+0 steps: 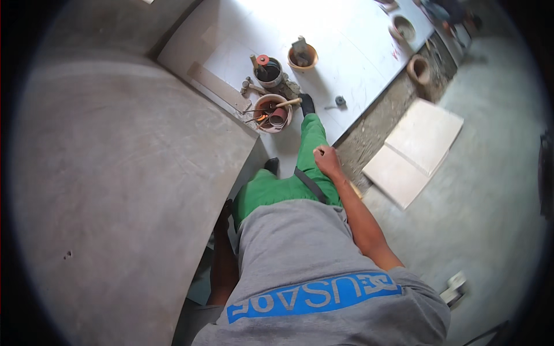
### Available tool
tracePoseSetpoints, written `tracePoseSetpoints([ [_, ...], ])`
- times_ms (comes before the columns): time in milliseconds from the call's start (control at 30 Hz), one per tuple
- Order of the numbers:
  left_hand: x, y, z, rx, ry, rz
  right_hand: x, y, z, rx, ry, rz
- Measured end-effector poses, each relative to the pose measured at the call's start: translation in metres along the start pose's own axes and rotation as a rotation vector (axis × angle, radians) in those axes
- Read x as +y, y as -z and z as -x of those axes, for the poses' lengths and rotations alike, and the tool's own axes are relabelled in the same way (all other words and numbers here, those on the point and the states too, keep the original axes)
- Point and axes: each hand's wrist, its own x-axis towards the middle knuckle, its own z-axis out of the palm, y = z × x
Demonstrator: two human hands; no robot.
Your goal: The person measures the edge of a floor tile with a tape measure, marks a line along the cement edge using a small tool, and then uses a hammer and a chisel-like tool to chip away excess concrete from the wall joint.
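Note:
My right hand (326, 158) is curled closed above my right thigh in green trousers (311, 138); whether it holds anything is unclear. A dark strap (309, 183) lies across the trousers. My left hand (226, 210) is in shadow beside my left hip, near the concrete ledge, its fingers hidden. Past my socked right foot (307, 104) stand a pale bucket (278, 121) with tools and a wooden handle across it, a grey bucket (268, 79) with tools, and an orange bucket (309, 60) with a grey tool in it. A hammer (253, 86) lies beside them.
A broad grey concrete surface (115, 173) fills the left. The white tiled surface (358, 69) holds a small dark tool (340, 102) and a round container (403, 27). At right are a clay-coloured pot (419, 69), pale tiles (421, 135) on the concrete floor, and a small white-and-dark object (454, 288).

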Motion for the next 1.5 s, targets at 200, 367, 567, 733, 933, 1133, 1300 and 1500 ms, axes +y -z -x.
tracePoseSetpoints([
  [200, 0.079, -0.099, 0.045, 0.046, 0.201, 0.035, -0.024, 0.086, -0.108, -0.118, 0.148, 0.359],
  [367, 0.117, -0.17, 0.046, 0.09, 0.212, 0.531, -0.008, 0.13, -0.164, -0.32, 0.117, 0.627],
  [567, 0.234, -0.201, -0.041, 0.081, 0.17, 0.637, -0.028, 0.126, -0.23, -0.291, 0.19, 0.733],
  [733, 0.249, -0.247, -0.116, 0.044, 0.173, 0.681, -0.099, 0.049, -0.324, -0.367, 0.292, 0.74],
  [933, 0.262, -0.333, -0.228, -0.004, 0.31, 0.795, -0.119, -0.127, -0.546, -0.481, 0.571, 0.888],
  [1133, 0.261, -0.423, -0.298, -0.044, 0.405, 0.92, -0.145, -0.252, -0.655, -0.397, 0.937, 0.932],
  [1300, 0.306, -0.447, -0.33, -0.128, 0.445, 1.023, -0.13, -0.258, -0.679, -0.593, 1.04, 1.092],
  [1500, 0.337, -0.437, -0.359, -0.091, 0.363, 1.093, -0.113, -0.21, -0.649, -0.511, 0.921, 1.044],
])
